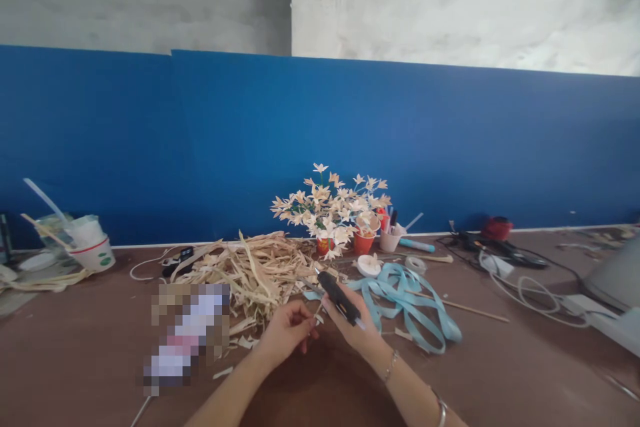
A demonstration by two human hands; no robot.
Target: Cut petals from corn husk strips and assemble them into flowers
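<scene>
My right hand (pixel 357 327) is wrapped round a black glue gun (pixel 339 297), its narrow tip tilted up and away to the left. Close by on the left, my left hand (pixel 286 328) has its thumb and fingers pinched together. A thin pale strip (pixel 319 311) shows at those fingertips; its exact shape is too small to make out. Just beyond both hands lies a heap of dried husk strips (pixel 260 273). Behind it, a bunch of pale husk flowers (pixel 325 203) stands upright in a red cup (pixel 325 246).
Light-blue ribbon (pixel 400 300) lies in loops beside my right hand, near a thin wooden stick (pixel 475 310). A blurred-out phone-like object (pixel 185 340) is at left. White cables (pixel 525 297) run across the right side. A blue partition (pixel 225 147) borders the brown table (pixel 75 360).
</scene>
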